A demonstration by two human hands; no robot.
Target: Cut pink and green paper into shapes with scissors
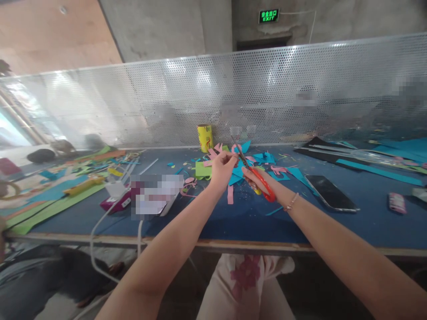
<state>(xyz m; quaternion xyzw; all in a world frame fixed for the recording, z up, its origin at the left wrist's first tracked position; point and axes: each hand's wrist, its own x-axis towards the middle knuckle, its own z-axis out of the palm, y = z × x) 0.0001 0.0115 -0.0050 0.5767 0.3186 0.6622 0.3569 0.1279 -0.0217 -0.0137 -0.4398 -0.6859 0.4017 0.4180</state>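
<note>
While the red-handled scissors are gripped in the right hand, with its fingers closed through and around the red loops, a small pink paper piece is pinched between the fingertips of the left hand. The blades are pointed up and away toward that pinch, and the pink piece is met near their tips; whether the blades are apart or together cannot be told. Both hands are held close together above the blue table. Pink, cyan and green paper scraps are strewn beneath and beyond the grip, and a green paper sheet is seen just left of the left hand. A yellow can is stood beyond the left hand, against the perforated metal screen. A dark smartphone is laid right of the right wrist, apart from it.
</note>
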